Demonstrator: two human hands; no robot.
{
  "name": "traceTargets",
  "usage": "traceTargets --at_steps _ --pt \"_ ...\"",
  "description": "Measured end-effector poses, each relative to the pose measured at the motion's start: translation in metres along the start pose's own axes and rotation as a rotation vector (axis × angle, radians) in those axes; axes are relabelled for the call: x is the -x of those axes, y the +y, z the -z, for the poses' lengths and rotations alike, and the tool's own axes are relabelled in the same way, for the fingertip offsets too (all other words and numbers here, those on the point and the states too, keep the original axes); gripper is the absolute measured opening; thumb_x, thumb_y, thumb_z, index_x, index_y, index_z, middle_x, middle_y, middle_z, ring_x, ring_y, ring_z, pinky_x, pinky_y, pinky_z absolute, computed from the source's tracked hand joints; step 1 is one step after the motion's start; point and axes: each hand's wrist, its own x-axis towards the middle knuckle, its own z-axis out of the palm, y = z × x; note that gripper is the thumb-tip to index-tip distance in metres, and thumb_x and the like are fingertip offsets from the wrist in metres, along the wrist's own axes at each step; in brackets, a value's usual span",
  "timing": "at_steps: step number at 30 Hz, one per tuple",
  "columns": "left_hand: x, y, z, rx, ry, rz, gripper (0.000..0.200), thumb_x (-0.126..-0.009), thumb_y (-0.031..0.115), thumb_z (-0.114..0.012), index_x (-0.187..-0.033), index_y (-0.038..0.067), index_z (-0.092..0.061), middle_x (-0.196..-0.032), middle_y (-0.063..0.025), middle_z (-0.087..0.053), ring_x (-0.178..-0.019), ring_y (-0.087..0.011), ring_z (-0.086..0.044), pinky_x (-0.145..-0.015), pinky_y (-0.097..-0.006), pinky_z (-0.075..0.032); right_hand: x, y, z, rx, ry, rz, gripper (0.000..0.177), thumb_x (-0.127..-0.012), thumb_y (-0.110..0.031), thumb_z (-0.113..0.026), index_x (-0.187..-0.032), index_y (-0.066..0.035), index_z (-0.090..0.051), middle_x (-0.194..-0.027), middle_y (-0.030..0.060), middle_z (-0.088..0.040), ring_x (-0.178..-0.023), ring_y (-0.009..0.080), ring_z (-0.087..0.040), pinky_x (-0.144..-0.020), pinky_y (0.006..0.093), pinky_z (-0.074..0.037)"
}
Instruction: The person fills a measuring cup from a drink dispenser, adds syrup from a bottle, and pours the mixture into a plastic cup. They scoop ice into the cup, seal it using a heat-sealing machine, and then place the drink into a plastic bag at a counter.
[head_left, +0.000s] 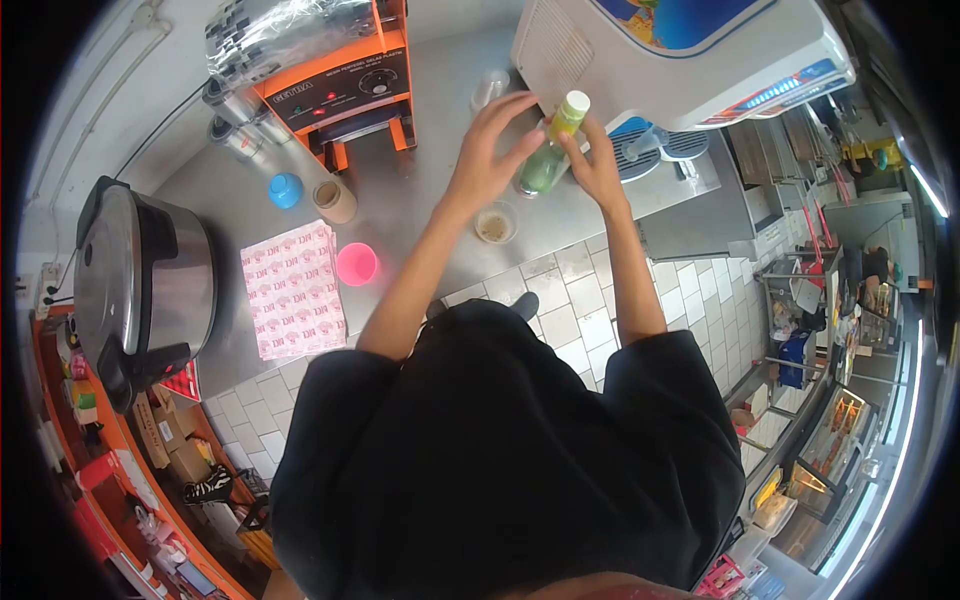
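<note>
A green glass bottle (543, 170) with a yellow-green neck label and a white cap is at the back of the steel counter, beside the white machine. My right hand (597, 168) is closed on its upper part from the right. To the left of the bottle, my left hand (487, 155) is open, its fingers stretched past the neck and its thumb tip close to the glass. In front of the bottle, near the counter's front edge, sits a clear cup (495, 223) with something brownish inside. A clear cup (489, 88) stands behind my left hand.
On the left are an orange cup sealer (345, 85), a blue lid-like item (285, 190), a brown jar (335, 202), a pink cup (357, 264), printed papers (292, 290) and a large cooker (150, 280). The white drink machine (690, 60) stands at the right.
</note>
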Motion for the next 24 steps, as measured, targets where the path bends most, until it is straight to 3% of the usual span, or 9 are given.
traceTargets --at_steps 2,4,7,9,10,12,15,18,24 --pt "-0.019 0.006 -0.009 0.344 -0.301 0.116 0.039 -0.094 0.026 -0.069 -0.128 0.007 -0.066 -0.122 -0.0069 -0.067 -0.114 -0.0186 -0.060 -0.099 -0.0336 -0.046 0.017 -0.031 0.018 -0.049 -0.043 -0.095 0.029 -0.094 -0.023 -0.067 -0.115 -0.003 -0.067 -0.112 0.0140 -0.065 -0.103 0.0312 -0.061 -0.094 0.0400 -0.044" --pt "-0.020 0.013 -0.015 0.447 -0.425 0.166 0.040 -0.094 0.026 -0.070 -0.129 0.007 -0.066 -0.120 -0.0053 -0.068 -0.111 -0.0155 -0.060 -0.094 -0.0302 -0.048 0.030 -0.050 0.035 -0.103 -0.173 -0.135 0.031 -0.095 -0.023 -0.067 -0.117 -0.001 -0.065 -0.112 0.0122 -0.066 -0.104 0.0243 -0.062 -0.093 0.0371 -0.046" --pt "-0.012 0.018 -0.017 0.585 -0.626 0.303 0.038 -0.094 0.025 -0.070 -0.129 0.008 -0.066 -0.115 -0.0037 -0.070 -0.104 -0.0119 -0.062 -0.082 -0.0236 -0.050 0.049 -0.073 0.052 -0.233 -0.296 -0.196 0.033 -0.095 -0.023 -0.067 -0.118 0.000 -0.064 -0.112 0.0123 -0.068 -0.108 0.0235 -0.063 -0.096 0.0375 -0.046" --pt "-0.009 0.023 -0.016 0.688 -0.766 0.337 0.035 -0.097 0.021 -0.065 -0.128 0.004 -0.065 -0.130 -0.0073 -0.064 -0.125 -0.0190 -0.057 -0.107 -0.0386 -0.044 0.061 -0.076 0.055 -0.277 -0.285 -0.220 0.033 -0.095 -0.024 -0.067 -0.117 0.000 -0.064 -0.112 0.0120 -0.069 -0.112 0.0234 -0.062 -0.098 0.0376 -0.045" --pt "-0.006 0.023 -0.021 0.692 -0.776 0.341 0.035 -0.097 0.021 -0.065 -0.128 0.004 -0.065 -0.130 -0.0073 -0.064 -0.125 -0.0190 -0.057 -0.107 -0.0386 -0.044 0.065 -0.079 0.058 -0.265 -0.308 -0.222 0.034 -0.094 -0.024 -0.068 -0.117 0.000 -0.064 -0.110 0.0124 -0.069 -0.110 0.0246 -0.063 -0.098 0.0372 -0.046" --pt "0.001 0.023 -0.030 0.666 -0.622 0.235 0.031 -0.091 0.023 -0.074 -0.117 0.007 -0.071 -0.115 -0.0059 -0.070 -0.100 -0.0129 -0.064 -0.090 -0.0325 -0.048 0.072 -0.085 0.060 -0.255 -0.332 -0.230 0.035 -0.093 -0.025 -0.069 -0.117 0.000 -0.064 -0.108 0.0128 -0.070 -0.108 0.0258 -0.063 -0.097 0.0367 -0.046" --pt "0.017 0.027 -0.042 0.516 -0.401 0.390 0.029 -0.087 0.023 -0.079 -0.109 0.006 -0.072 -0.111 -0.0056 -0.071 -0.098 -0.0134 -0.065 -0.092 -0.0360 -0.047 0.079 -0.098 0.051 0.024 -0.147 -0.265 0.037 -0.090 -0.026 -0.073 -0.117 -0.002 -0.064 -0.105 0.0130 -0.070 -0.103 0.0291 -0.063 -0.100 0.0420 -0.044" --pt "0.029 0.036 -0.050 0.333 -0.218 0.433 0.033 -0.083 0.024 -0.082 -0.106 0.002 -0.071 -0.104 -0.0058 -0.072 -0.098 -0.0145 -0.065 -0.093 -0.0357 -0.047 0.084 -0.104 0.036 0.550 0.055 -0.139 0.040 -0.086 -0.030 -0.076 -0.115 -0.006 -0.064 -0.099 0.0120 -0.069 -0.101 0.0311 -0.061 -0.104 0.0552 -0.035" --pt "0.036 0.050 -0.037 0.576 0.184 0.637 0.037 -0.087 0.023 -0.080 -0.112 -0.001 -0.067 -0.101 -0.0050 -0.071 -0.099 -0.0148 -0.063 -0.093 -0.0332 -0.047 0.098 -0.080 0.026 0.624 0.038 -0.083 0.037 -0.087 -0.030 -0.074 -0.113 -0.006 -0.063 -0.098 0.0126 -0.069 -0.101 0.0311 -0.061 -0.103 0.0541 -0.035"
